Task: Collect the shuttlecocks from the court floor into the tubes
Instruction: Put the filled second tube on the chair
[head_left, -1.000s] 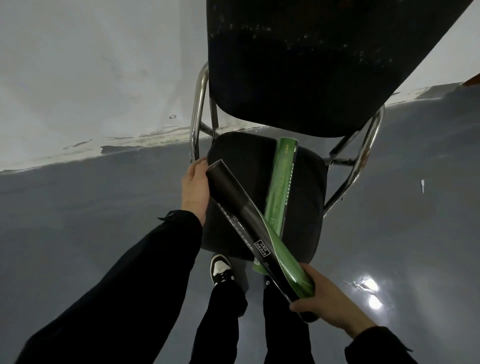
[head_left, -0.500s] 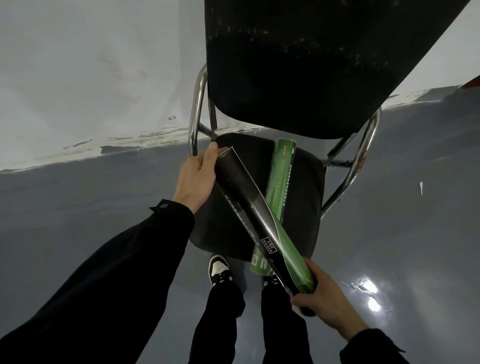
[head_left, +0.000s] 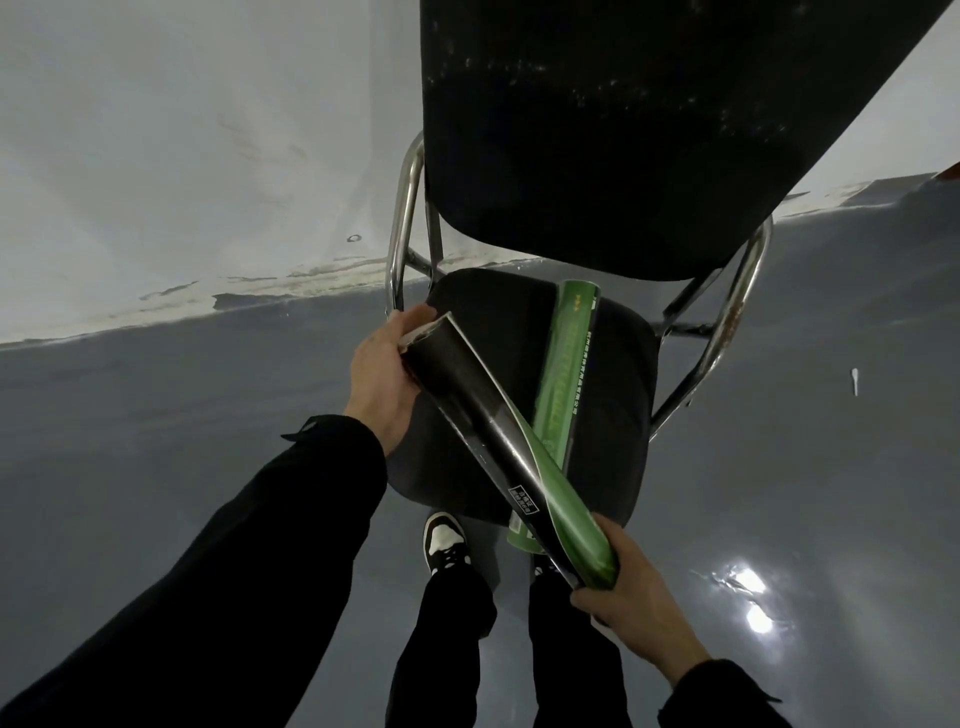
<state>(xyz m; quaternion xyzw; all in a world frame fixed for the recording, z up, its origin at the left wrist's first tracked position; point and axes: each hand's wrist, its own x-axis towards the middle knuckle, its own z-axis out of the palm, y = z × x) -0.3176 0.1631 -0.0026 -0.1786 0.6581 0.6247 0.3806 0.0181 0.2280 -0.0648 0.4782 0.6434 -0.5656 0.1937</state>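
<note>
We hold black-and-green tube (head_left: 501, 452) slantwise over chair seat (head_left: 621, 415), both hands on it. Our left hand (head_left: 384, 382) cups far black end at seat's left edge, fingers wrapped round rim. Our right hand (head_left: 631, 603) grips green near end, past seat's front edge. Second green tube (head_left: 563, 374) lies along seat, back edge to front, overhanging front. Small white shuttlecock (head_left: 854, 379) on grey floor (head_left: 182, 415), well right of chair.

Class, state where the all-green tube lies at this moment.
In the head view, the all-green tube lies lengthwise on the chair seat, right of centre, partly under the black-and-green tube.
</note>
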